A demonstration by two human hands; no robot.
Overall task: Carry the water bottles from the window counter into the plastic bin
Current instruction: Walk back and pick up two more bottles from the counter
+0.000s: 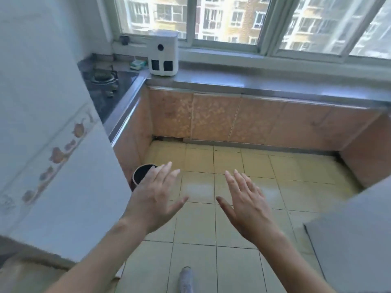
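My left hand (156, 197) and my right hand (245, 201) are held out in front of me over the yellow tiled floor, both with fingers spread and nothing in them. The grey window counter (264, 83) runs under the window at the back, well beyond my hands. No water bottle shows on it, and no plastic bin is in view.
A white appliance (163, 55) stands on the counter's left end. A gas hob (105, 79) sits on the left counter. A black round bucket (142, 174) stands on the floor by the left cabinet. A white tiled wall (53, 144) juts out on the left; a grey surface (355, 240) at right.
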